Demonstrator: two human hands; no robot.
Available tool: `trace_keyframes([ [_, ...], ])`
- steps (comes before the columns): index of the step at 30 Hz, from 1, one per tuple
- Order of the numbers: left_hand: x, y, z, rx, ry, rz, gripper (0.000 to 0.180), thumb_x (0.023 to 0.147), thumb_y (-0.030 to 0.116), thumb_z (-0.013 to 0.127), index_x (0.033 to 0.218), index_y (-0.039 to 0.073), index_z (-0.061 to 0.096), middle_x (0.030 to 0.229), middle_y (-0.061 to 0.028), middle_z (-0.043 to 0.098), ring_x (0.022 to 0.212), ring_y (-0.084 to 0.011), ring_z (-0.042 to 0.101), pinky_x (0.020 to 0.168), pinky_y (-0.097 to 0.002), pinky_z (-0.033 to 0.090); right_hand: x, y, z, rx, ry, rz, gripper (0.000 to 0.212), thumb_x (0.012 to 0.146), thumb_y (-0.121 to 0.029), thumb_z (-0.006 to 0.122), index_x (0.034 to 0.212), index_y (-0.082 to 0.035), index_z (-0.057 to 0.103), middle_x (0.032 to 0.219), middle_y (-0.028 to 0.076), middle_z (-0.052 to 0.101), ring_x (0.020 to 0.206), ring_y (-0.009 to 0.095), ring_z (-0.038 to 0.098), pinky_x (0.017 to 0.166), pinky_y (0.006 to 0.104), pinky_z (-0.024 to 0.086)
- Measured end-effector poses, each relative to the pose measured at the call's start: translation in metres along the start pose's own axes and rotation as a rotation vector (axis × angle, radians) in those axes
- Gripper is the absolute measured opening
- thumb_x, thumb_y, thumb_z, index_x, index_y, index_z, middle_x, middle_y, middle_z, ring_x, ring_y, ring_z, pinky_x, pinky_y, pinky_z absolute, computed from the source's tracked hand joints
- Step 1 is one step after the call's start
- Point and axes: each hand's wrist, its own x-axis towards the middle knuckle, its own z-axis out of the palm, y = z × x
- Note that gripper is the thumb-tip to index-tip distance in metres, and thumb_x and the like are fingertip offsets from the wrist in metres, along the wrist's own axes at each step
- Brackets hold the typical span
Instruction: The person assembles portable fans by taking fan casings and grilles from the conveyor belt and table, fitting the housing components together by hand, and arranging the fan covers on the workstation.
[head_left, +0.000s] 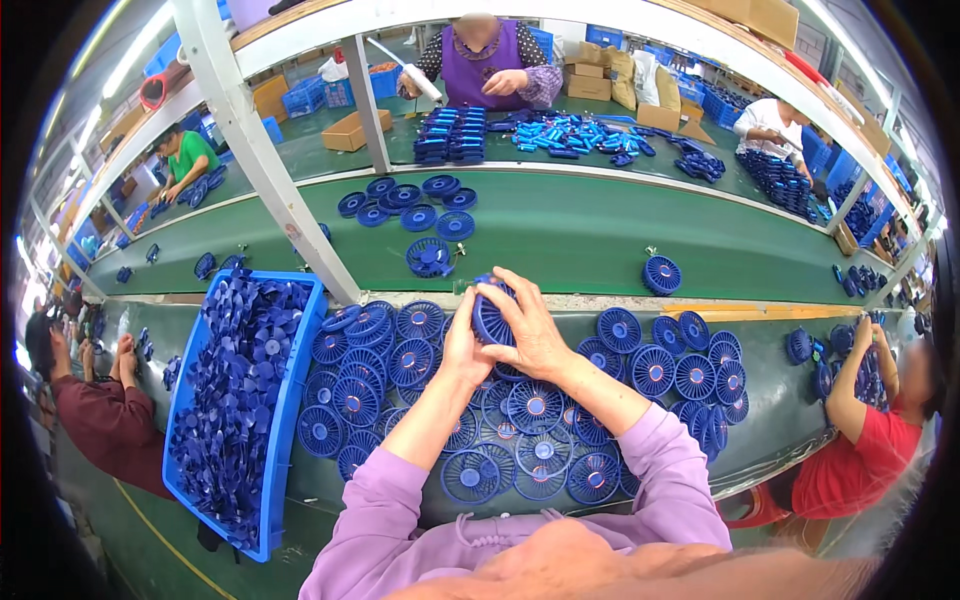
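Over the workbench, near its far edge, my two hands hold a dark blue round fan cage between them. My left hand is closed around its left side and underside. The fingers of my right hand wrap over its top and right side. A small clear and metallic piece shows at the top left of the cage, partly hidden by my fingers. Below and around my forearms lie many ribbed blue fan covers, overlapping in layers. More fan covers are piled to the left, and another heap of covers lies to the right.
A blue crate full of blue fan blades stands at left. Beyond the bench runs a green conveyor belt bearing fan cages. A white post rises at far left. Co-workers sit opposite and on both sides.
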Motion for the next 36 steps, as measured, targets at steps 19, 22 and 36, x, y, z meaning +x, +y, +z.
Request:
trace_keyframes([
  [19,0.107,0.054,-0.047,1.756,-0.034,0.700,0.035,0.083,0.019,0.063,0.112,0.001,0.058,0.107,-0.0193,0.062,0.107,-0.0352,0.056,0.096,-0.0439,0.042,0.007,0.151,-0.042,-0.523,0.095,0.665,0.053,0.078,-0.039,0.072,0.122,-0.013,0.059,0.128,0.022,0.049,0.118,0.038,0.046,0.095,0.0514,0.041],
  [22,0.134,0.079,-0.064,1.949,0.115,0.784,0.040,0.082,0.008,0.059,0.122,0.004,0.054,0.126,-0.0196,0.054,0.121,-0.0368,0.048,0.102,-0.0439,0.038,0.022,0.173,-0.039,-0.778,0.078,0.408,0.053,0.077,-0.030,0.073,0.123,-0.012,0.056,0.130,0.024,0.048,0.119,0.039,0.047,0.098,0.0512,0.040],
  [36,0.143,0.111,-0.097,2.068,0.186,0.534,0.026,0.090,0.020,0.060,0.109,0.004,0.051,0.081,-0.0185,0.065,0.076,-0.0388,0.063,0.070,-0.0488,0.049,0.099,0.233,0.078,-0.328,-0.279,0.132,0.040,0.076,-0.012,0.069,0.115,-0.011,0.058,0.125,0.016,0.057,0.121,0.036,0.050,0.101,0.0433,0.042],
])
